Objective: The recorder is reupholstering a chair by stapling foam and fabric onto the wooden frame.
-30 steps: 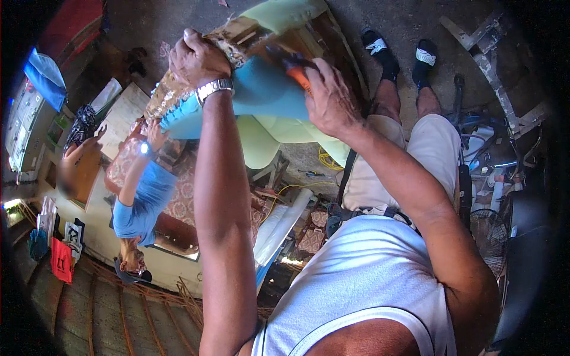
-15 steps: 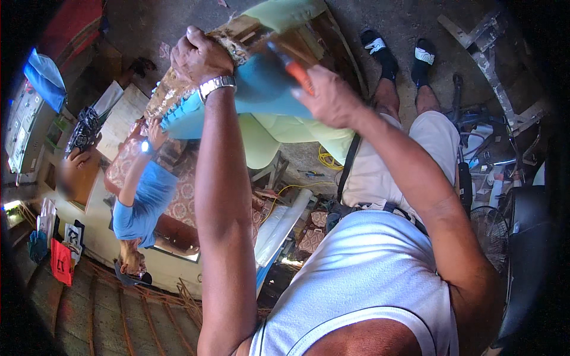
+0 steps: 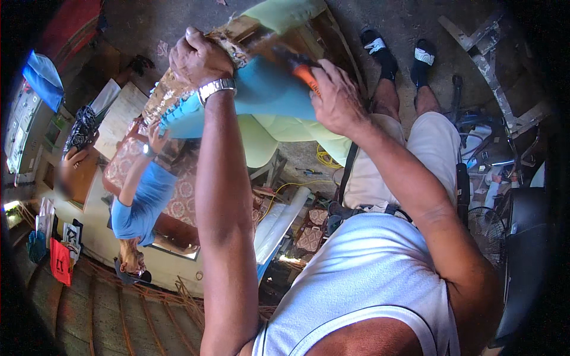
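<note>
My left hand (image 3: 199, 61), with a metal watch on its wrist, is closed on the edge of a wooden furniture frame (image 3: 240, 28) covered in frayed padding. In my right hand (image 3: 338, 98) is an orange-handled tool (image 3: 306, 77). Its dark head is blurred by motion over the frame's wooden side, so its kind is unclear. Blue foam (image 3: 267, 89) lies along the frame between my hands, its left edge ragged. Pale green foam (image 3: 258, 139) hangs below it, and another pale green piece (image 3: 285, 13) covers the far top.
At left, a co-worker in a blue shirt (image 3: 145, 196) raises a hand (image 3: 155, 139) near the frame's end. Patterned upholstery (image 3: 181, 202) is beside them. A yellow cord (image 3: 325, 157) lies on the floor. At right are a metal stand (image 3: 490, 71), a fan (image 3: 485, 225) and scattered clutter.
My right hand has shifted slightly right and down with the orange-handled tool, whose head is now more blurred. My left hand keeps its place. The co-worker's raised hand has opened slightly.
</note>
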A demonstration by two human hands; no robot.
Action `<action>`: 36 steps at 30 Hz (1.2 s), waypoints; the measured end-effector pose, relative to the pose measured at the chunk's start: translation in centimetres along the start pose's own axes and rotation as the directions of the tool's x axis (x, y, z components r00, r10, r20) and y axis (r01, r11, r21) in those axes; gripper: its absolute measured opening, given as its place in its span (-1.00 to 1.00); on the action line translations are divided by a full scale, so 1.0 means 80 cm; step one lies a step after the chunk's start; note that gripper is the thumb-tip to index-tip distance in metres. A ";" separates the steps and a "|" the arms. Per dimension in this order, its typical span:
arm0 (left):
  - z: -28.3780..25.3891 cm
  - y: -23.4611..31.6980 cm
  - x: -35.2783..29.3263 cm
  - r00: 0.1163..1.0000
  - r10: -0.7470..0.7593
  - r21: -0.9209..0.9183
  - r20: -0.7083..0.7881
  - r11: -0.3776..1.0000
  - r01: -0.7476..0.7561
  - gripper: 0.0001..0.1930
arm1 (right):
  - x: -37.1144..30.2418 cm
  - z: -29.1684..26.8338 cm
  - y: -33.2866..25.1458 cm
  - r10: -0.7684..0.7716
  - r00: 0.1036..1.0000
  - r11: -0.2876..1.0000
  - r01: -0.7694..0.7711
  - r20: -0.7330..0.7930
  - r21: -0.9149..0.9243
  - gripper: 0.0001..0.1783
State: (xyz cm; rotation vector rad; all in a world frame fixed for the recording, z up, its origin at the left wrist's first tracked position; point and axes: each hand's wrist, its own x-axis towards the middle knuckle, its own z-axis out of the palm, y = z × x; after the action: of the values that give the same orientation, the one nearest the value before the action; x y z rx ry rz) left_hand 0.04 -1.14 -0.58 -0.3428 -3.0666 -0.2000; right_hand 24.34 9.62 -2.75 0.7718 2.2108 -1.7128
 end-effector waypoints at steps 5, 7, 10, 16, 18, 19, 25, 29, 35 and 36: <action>0.005 -0.007 0.000 0.998 0.012 -0.006 -0.059 1.000 -0.013 -0.51 | 0.010 -0.017 -0.005 -0.105 0.994 0.983 0.105 0.010 -0.152 -0.53; 0.006 -0.003 0.002 0.997 0.034 -0.004 -0.076 0.999 -0.035 -0.51 | 0.026 -0.030 0.006 -0.144 0.989 0.966 0.148 0.035 -0.210 -0.65; 0.002 -0.008 0.001 0.995 0.036 0.028 -0.089 0.999 -0.033 -0.53 | 0.043 -0.062 -0.008 -0.153 0.972 0.901 0.211 0.178 -0.378 -0.67; 0.003 0.010 -0.003 0.994 0.051 0.091 -0.092 0.995 -0.042 -0.55 | 0.089 -0.086 0.023 -0.324 0.902 0.823 0.418 0.286 -0.386 -0.59; 0.004 0.005 -0.002 0.997 0.014 0.038 -0.074 0.999 -0.011 -0.55 | 0.097 -0.084 0.028 -0.236 0.901 0.897 0.346 0.364 -0.274 -0.52; 0.004 -0.006 0.000 0.997 0.020 0.042 -0.076 0.999 -0.017 -0.55 | 0.088 -0.076 0.019 -0.103 0.886 0.971 0.187 0.452 -0.146 -0.49; 0.004 0.000 0.000 0.997 0.044 0.005 -0.065 0.999 -0.044 -0.52 | -0.054 -0.075 0.011 0.092 0.911 0.626 -0.367 0.402 0.688 -0.64; 0.001 -0.004 0.004 0.998 0.057 0.095 -0.038 0.994 -0.054 -0.54 | -0.038 -0.028 0.033 0.068 0.993 0.976 -0.086 0.098 0.198 -0.58; 0.004 -0.004 0.003 0.996 0.039 0.002 -0.076 0.999 -0.039 -0.53 | 0.019 -0.019 0.020 -0.090 0.996 0.996 0.090 0.026 -0.008 -0.54; 0.004 -0.004 0.005 0.997 0.050 -0.014 -0.058 0.999 -0.051 -0.53 | 0.022 -0.021 0.019 -0.131 0.991 0.991 0.132 0.026 -0.011 -0.54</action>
State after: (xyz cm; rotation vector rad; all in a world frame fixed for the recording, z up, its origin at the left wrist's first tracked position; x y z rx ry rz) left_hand -0.40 -1.32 -0.87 -0.4075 -2.9971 -0.2267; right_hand 23.87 11.95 -4.38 0.6106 2.2994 -1.7560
